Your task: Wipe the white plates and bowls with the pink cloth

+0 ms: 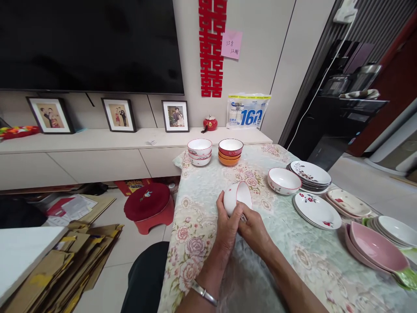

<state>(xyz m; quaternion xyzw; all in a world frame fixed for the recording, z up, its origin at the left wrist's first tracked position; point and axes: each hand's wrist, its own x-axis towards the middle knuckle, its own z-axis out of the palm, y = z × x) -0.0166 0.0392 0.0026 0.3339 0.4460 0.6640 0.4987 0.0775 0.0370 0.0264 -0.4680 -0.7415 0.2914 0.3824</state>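
A white bowl (231, 199) with a red rim is tilted on its side above the middle of the table, its mouth facing right. My left hand (227, 226) wraps round its outside from the left and below. My right hand (255, 228) grips the rim at the lower right, its fingers partly hidden. Beyond my hands, a stack of white red-rimmed bowls (200, 152) stands beside a stack of red and orange bowls (230, 155). To the right is a larger white bowl (284, 181) with a red rim.
Stacked dark-patterned plates (311, 172), red-flowered plates (316, 211), rectangular dishes (348, 202), pink leaf-shaped dishes (378, 248) and small bowls (399, 230) line the table's right side. The flowered tablecloth (195, 248) covers the table. A red stool (149, 204) and flattened cardboard (65, 269) lie left.
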